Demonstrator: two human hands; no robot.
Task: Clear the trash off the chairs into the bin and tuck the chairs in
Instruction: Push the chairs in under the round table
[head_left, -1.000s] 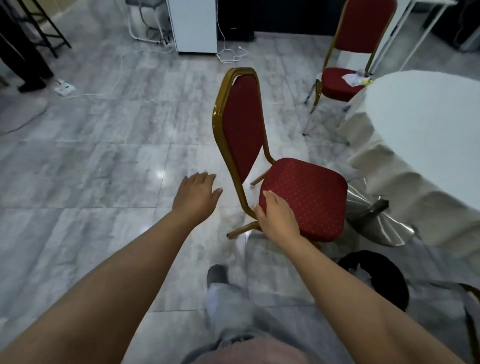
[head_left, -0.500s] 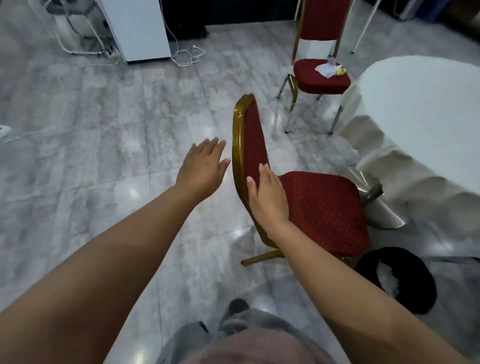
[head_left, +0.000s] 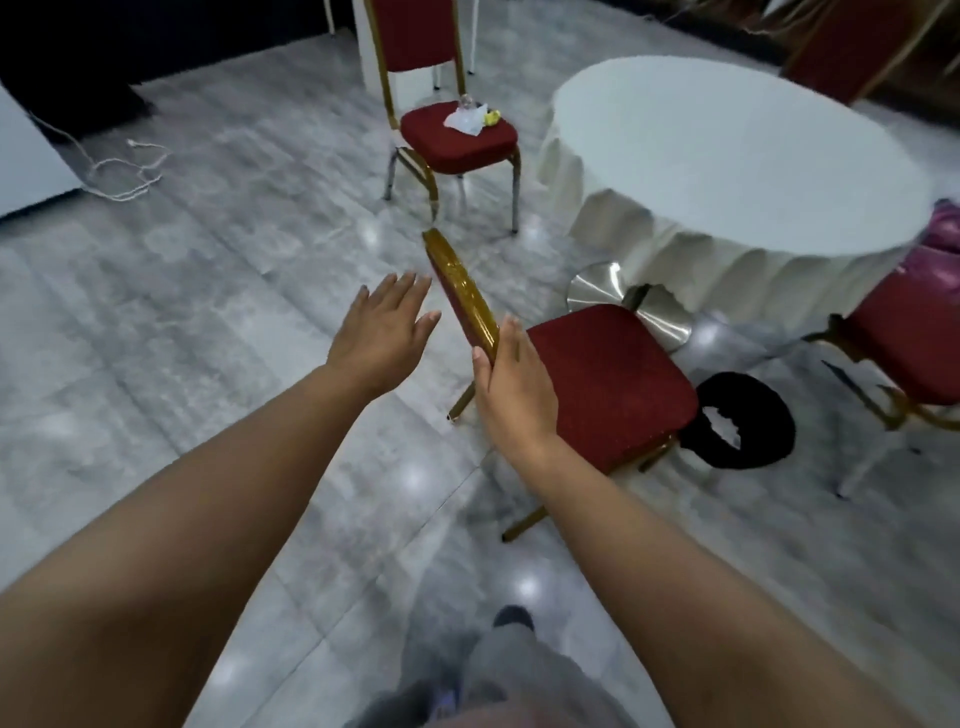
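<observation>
Gold-framed chair (head_left: 597, 384) looks stiff and light-ish, so its backrest top is the grip: right hand (head_left: 511, 387) flat against it, left hand (head_left: 382, 338) spread open, holding nothing.

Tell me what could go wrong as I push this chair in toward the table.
The black bin sits on the floor right beside the near chair, so a push may knock it over. Only your right hand touches the gold backrest; your left hand is open and off it, so the chair could swing sideways. Trash is on the far chair; don't tuck that one yet.
</observation>
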